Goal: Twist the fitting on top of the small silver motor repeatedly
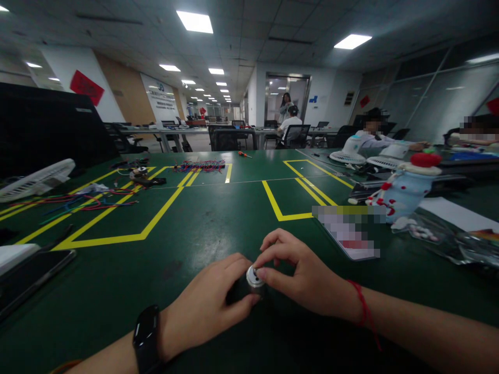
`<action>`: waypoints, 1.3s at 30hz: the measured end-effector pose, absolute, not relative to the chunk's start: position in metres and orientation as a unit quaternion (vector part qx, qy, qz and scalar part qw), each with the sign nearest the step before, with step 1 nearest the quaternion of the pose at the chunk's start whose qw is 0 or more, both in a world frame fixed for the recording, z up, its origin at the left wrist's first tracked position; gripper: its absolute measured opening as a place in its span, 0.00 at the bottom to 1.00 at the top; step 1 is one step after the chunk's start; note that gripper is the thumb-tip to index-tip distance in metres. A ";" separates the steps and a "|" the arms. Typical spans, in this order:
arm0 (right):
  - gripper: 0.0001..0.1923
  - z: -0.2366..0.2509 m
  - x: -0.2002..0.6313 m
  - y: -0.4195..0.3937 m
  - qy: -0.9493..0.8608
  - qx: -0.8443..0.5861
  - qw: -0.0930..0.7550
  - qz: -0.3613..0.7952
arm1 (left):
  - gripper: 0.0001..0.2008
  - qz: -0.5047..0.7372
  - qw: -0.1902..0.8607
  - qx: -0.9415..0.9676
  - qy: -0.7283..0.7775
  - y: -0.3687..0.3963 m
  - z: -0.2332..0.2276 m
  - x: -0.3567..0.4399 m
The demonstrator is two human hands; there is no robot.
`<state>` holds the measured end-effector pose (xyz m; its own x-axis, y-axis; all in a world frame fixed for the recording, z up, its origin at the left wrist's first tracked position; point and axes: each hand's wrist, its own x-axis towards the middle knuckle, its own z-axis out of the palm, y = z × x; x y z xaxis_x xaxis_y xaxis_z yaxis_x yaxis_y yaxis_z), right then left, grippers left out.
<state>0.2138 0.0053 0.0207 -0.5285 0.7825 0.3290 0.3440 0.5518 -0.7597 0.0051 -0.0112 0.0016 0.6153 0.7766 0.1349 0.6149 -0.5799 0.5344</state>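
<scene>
A small silver metal cylinder (pixel 255 281) with dark holes in its pale top face stands on the green table in front of me. My left hand (pixel 212 298) is closed around its side, thumb at the near edge and fingers behind. At the top of the cylinder, the thumb and index finger of my right hand (pixel 294 270) come together in a pinch. Whatever lies between those fingertips is too small or hidden to make out. The right hand's other fingers are curled above the table.
Loose coloured wires (pixel 101 200) lie at left beside a white fan (pixel 37 179). A phone-like dark slab (pixel 37 275) is near left. Right are a blurred flat card (pixel 346 236), a light-blue jar (pixel 407 189) and plastic bags (pixel 463 246). A screwdriver (pixel 245 154) lies far back. People sit beyond.
</scene>
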 end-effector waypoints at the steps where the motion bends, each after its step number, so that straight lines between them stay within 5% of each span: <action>1: 0.06 0.021 0.216 0.006 -0.806 -0.350 0.346 0.328 | 0.06 0.182 0.224 0.870 0.400 -0.011 0.002 0.005; 11: 0.14 -0.010 0.245 0.046 -0.594 -0.481 0.422 0.487 | 0.07 0.192 0.229 0.868 0.398 -0.011 0.004 0.003; 21: 0.06 -0.003 0.236 0.029 -0.783 -0.415 0.317 0.337 | 0.13 0.203 0.239 0.861 0.401 -0.012 0.003 0.002; 26: 0.13 0.007 0.222 0.009 -0.817 -0.352 0.371 0.267 | 0.07 0.199 0.235 0.861 0.404 -0.009 0.001 0.002; 34: 0.04 0.019 0.217 0.011 -0.781 -0.373 0.398 0.304 | 0.05 0.203 0.229 0.864 0.400 -0.009 -0.001 0.003; 39: 0.05 0.011 0.239 0.016 -0.822 -0.377 0.286 0.317 | 0.06 0.203 0.236 0.862 0.400 -0.010 0.003 0.002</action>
